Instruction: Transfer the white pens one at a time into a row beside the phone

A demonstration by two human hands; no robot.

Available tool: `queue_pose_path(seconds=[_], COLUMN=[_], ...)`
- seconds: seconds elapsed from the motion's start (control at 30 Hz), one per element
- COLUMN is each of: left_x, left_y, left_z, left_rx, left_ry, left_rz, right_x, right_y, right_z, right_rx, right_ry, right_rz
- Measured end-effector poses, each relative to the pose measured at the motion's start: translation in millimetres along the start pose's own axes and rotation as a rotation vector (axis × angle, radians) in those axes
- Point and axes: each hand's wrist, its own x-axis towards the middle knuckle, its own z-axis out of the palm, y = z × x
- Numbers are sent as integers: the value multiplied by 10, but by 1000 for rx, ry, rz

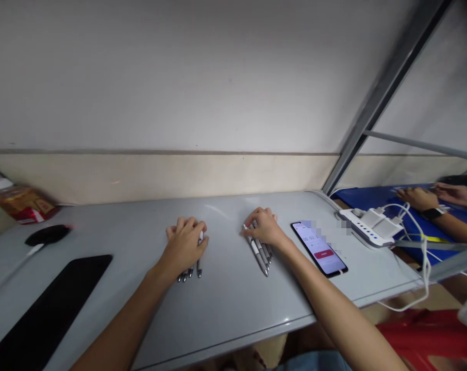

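Forearms (330, 299) end in a left hand (185, 243) curled round pens (200, 269), a right hand (263, 226) pinching more pens (259, 256).

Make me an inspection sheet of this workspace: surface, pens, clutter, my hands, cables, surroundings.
Surface: grey tabletop, glossy, with some glare.
Pens: two bunches; left pens mostly covered, right pens fanned out, tips toward you. Full count hidden.
Clutter: phone, screen lit; black flat panel; black oval object; bottle with white cap.
Hands: left hand curled over its bunch; right hand curled at its bunch's upper ends. Grip firmness unclear.
Cables: white cables at the power strip, looping past the right edge.
Surroundings: pale wall, metal frame, another person's hand over a blue surface at right.
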Motion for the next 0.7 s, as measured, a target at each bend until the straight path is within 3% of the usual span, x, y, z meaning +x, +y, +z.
queue_pose_path(seconds=[0.33,0.57,0.7], left_x=[-11,-20,-21], left_y=[-10,6,17], left_z=[13,8,-4], left_rx=[-14,-30,-63], left_ry=[7,-3,-8], left_rz=[0,15,20], right_x=[0,50,99], right_y=[14,101,200], right_z=[6,-89,-128], right_rx=[-55,23,18], right_ry=[-27,197,233], right_rz=[4,42,45])
